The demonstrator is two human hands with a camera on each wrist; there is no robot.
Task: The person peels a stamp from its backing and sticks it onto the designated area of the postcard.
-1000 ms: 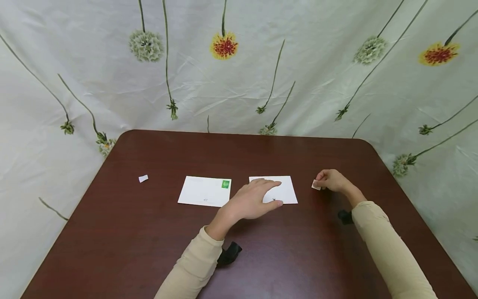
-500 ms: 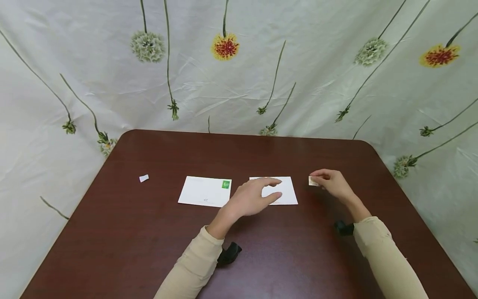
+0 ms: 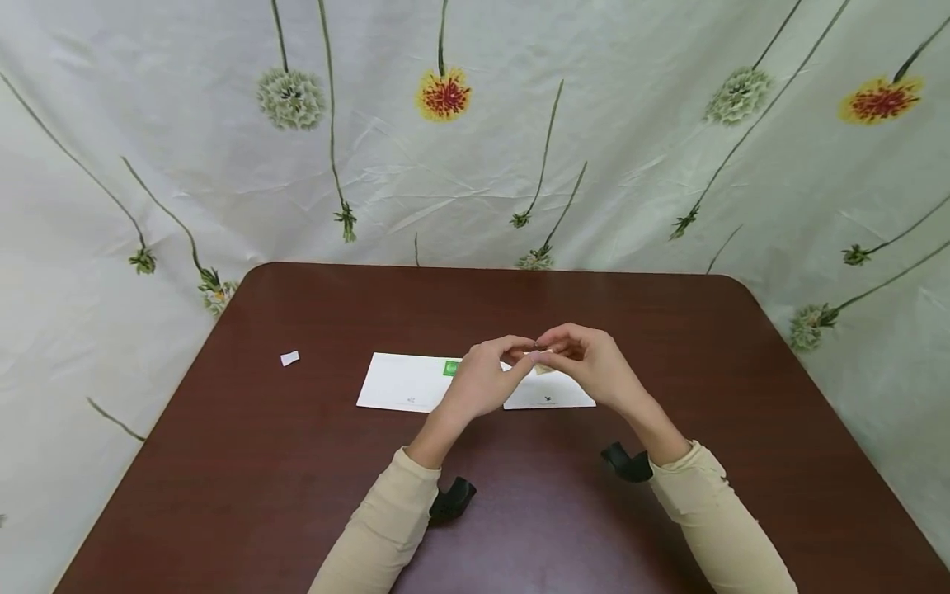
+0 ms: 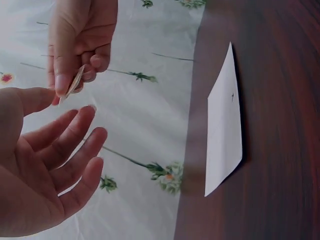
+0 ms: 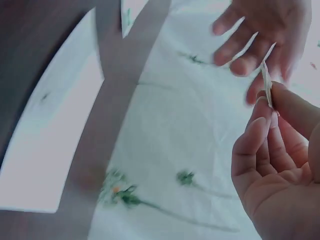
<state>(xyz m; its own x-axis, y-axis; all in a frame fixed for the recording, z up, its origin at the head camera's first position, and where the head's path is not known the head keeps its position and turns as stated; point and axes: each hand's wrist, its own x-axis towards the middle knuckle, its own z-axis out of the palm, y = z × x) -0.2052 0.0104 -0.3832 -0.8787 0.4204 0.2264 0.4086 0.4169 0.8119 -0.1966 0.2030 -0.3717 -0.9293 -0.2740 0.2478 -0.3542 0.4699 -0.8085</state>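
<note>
Over the right envelope [image 3: 549, 397], my right hand [image 3: 604, 373] pinches a small cream stamp [image 3: 545, 369] between thumb and fingertips. The stamp [image 5: 267, 82] appears nearly edge-on in the right wrist view. My left hand [image 3: 481, 381] meets the right at the fingertips; in the left wrist view its thumb lies right at the stamp [image 4: 76, 80], while its other fingers [image 4: 80, 145] spread loosely. To the left lies another white envelope [image 3: 401, 384] with a green stamp [image 3: 450, 368] at its upper right corner, partly covered by the left hand.
A small white paper piece [image 3: 289, 358] lies at the left of the dark red-brown table [image 3: 297, 495]. Behind the table's far edge hangs a white cloth [image 3: 631, 206] with printed flowers. Black wrist cameras [image 3: 453, 499] sit under both wrists.
My right hand has carried the stamp leftward from the right side of the table to above the right envelope, meeting the left hand. The left hand has lifted slightly off that envelope.
</note>
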